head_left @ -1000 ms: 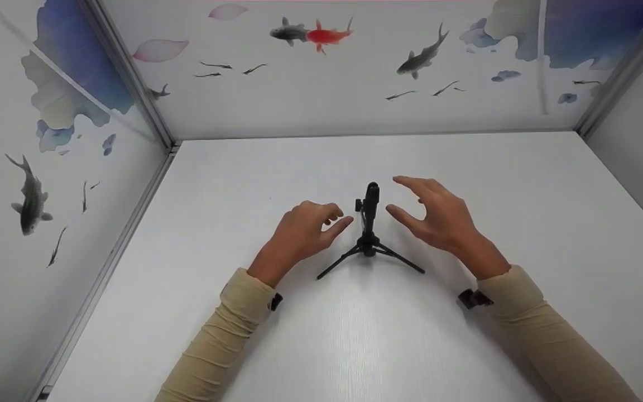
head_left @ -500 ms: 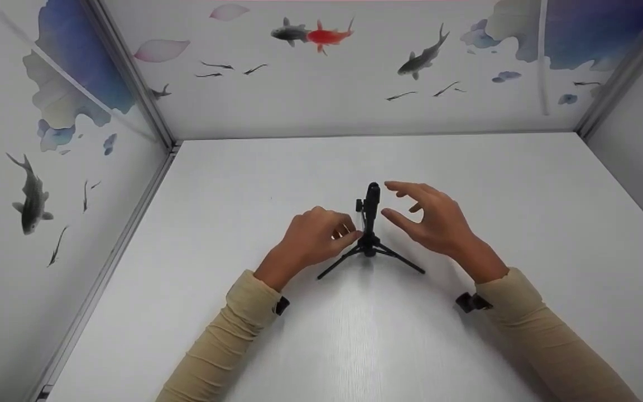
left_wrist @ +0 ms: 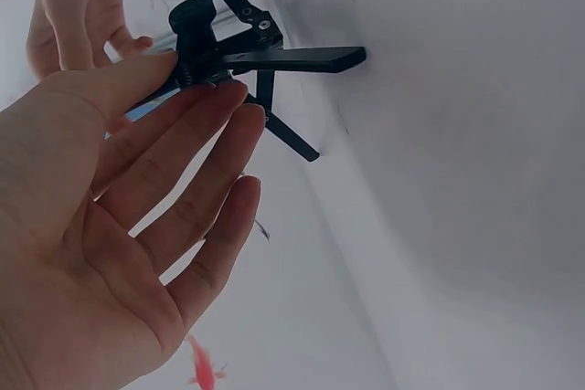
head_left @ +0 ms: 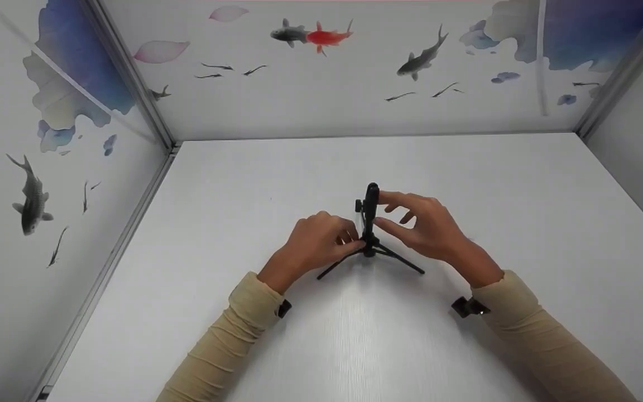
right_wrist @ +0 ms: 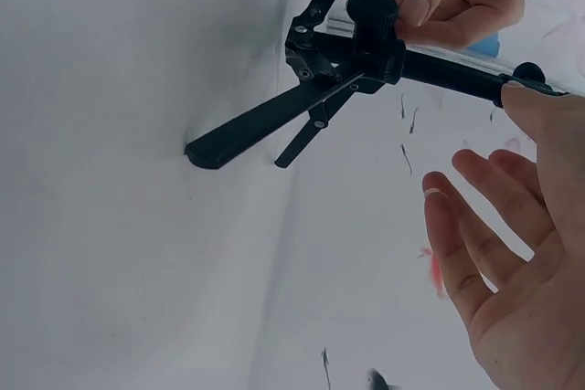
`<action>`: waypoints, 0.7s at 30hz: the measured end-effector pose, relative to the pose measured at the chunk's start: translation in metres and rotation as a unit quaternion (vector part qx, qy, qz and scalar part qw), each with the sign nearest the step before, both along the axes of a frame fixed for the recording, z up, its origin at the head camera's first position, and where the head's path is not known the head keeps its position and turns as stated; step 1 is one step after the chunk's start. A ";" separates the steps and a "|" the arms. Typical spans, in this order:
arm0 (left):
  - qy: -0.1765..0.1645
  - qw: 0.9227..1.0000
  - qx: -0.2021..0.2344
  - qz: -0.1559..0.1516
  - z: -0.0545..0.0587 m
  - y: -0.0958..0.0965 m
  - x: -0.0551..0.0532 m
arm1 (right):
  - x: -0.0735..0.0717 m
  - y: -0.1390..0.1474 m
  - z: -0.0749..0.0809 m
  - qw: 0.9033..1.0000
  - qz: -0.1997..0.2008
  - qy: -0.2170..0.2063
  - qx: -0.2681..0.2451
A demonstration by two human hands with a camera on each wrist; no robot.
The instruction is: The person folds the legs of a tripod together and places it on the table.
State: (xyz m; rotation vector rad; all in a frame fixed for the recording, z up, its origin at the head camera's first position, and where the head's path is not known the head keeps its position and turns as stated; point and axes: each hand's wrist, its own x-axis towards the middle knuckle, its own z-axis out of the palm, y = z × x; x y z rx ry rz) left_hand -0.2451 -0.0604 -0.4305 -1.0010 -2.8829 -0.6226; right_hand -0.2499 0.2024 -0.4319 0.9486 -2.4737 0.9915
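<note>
Black three-legged tripod [head_left: 370, 249] stands upright near the frame's centre on the white desk [head_left: 243, 173], legs already spread and seemingly not yet raised, left hand [head_left: 316, 240] pinching its hub [left_wrist: 201, 50], half-curled right hand [head_left: 436, 226] touching its stem [right_wrist: 457, 77], whether gripping unclear.

1. A small black tripod [head_left: 369, 226] stands on a white desk [head_left: 355, 346], two legs [head_left: 404, 261] spread toward you.
2. Your left hand [head_left: 318, 240] pinches it low, near its base [head_left: 369, 252].
3. Your right hand [head_left: 433, 229] touches its upper post [head_left: 372, 201] with thumb and index fingertip.
4. Behind, a white wall [head_left: 327, 106] bears printed fish [head_left: 330, 37], grey and red.
</note>
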 end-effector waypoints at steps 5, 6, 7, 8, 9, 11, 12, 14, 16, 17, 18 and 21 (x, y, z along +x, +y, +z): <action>0.005 1.000 0.004 -0.002 -0.002 0.000 0.000 | 0.002 -0.007 0.000 1.000 0.018 -0.002 -0.003; 0.007 1.000 0.005 -0.003 -0.003 0.000 0.000 | 0.003 -0.009 0.000 1.000 0.018 -0.002 -0.006; 0.008 1.000 0.006 -0.002 -0.003 0.000 0.000 | 0.004 -0.010 0.000 1.000 0.018 0.000 -0.009; 0.009 1.000 0.006 -0.002 -0.004 0.001 0.000 | 0.004 -0.011 0.000 1.000 0.017 0.001 -0.012; 0.009 1.000 0.007 -0.003 -0.005 0.001 0.000 | 0.005 -0.012 0.000 1.000 0.016 0.002 -0.015; 0.010 1.000 0.009 -0.004 -0.006 0.002 0.000 | 0.006 -0.014 -0.001 1.000 0.015 0.006 -0.022; 0.010 1.000 0.009 -0.004 -0.006 0.002 0.000 | 0.006 -0.015 -0.002 1.000 0.014 0.007 -0.026; 0.011 1.000 0.010 -0.004 -0.006 0.003 0.001 | 0.007 -0.016 -0.002 0.999 0.013 0.008 -0.030; 0.011 1.000 0.012 -0.002 -0.007 0.005 0.001 | 0.007 -0.016 -0.003 0.999 0.012 0.008 -0.033; 0.009 1.000 0.012 -0.001 -0.007 0.005 0.001 | 0.007 -0.016 -0.004 0.999 0.010 0.007 -0.033; 0.006 1.000 0.014 0.001 -0.006 0.006 0.001 | 0.007 -0.016 -0.004 0.999 0.011 0.007 -0.035; -0.010 1.000 0.021 0.007 -0.005 0.008 0.002 | 0.007 -0.015 -0.004 0.999 0.012 0.009 -0.039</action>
